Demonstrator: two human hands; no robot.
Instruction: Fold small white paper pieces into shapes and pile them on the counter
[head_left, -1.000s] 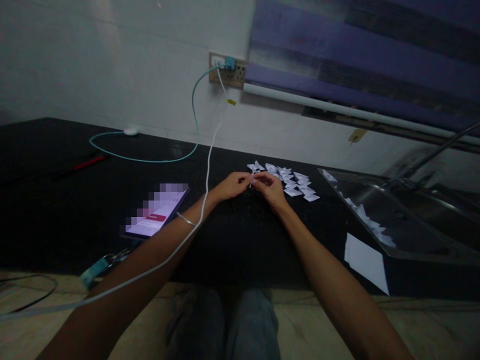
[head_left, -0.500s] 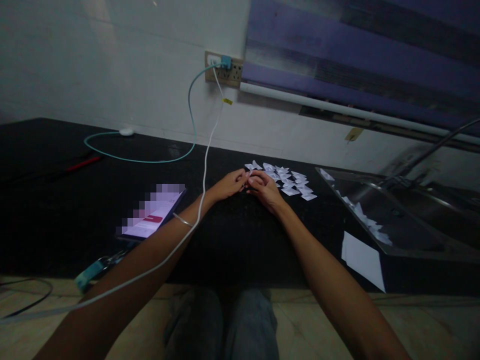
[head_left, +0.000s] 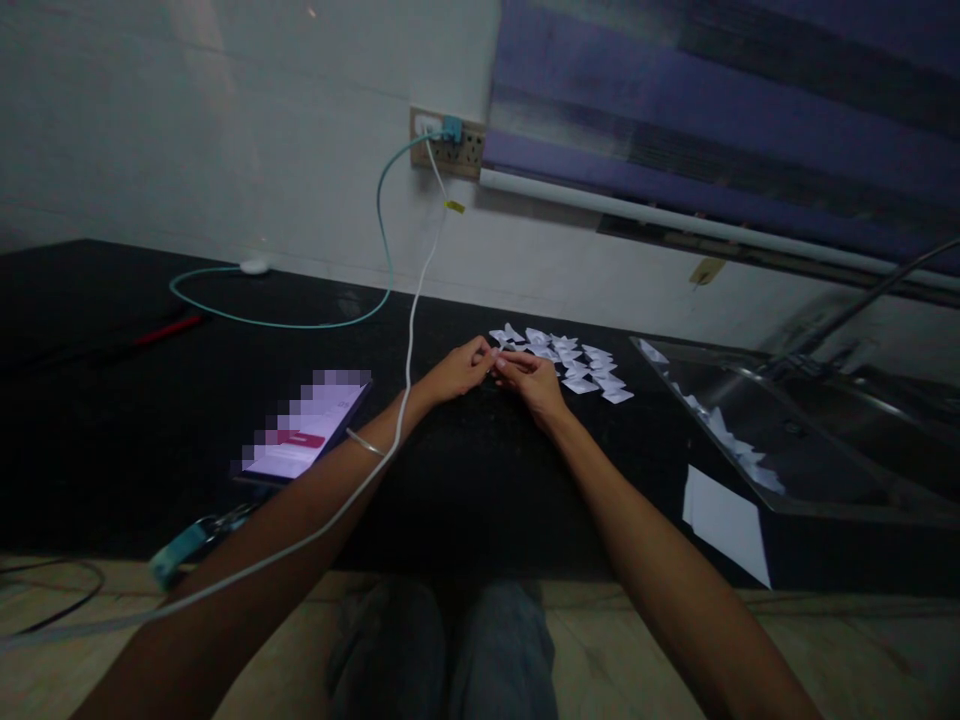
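Observation:
My left hand and my right hand meet above the black countertop, fingertips pinched together. Between them shows a sliver of white paper, mostly hidden by the fingers, so its shape cannot be made out. Just behind and to the right of my right hand lie several small folded white papers, shaped like little boats, set close together in rows. A bracelet circles my left wrist.
A lit phone and a teal strap lie left. A white cable crosses my left forearm from the wall socket. At right are flat white sheets, a steel sink and more folded papers along its rim.
The fingers of my right hand have straightened a little and lie flatter against the left fingertips. Both hands stay in the same place.

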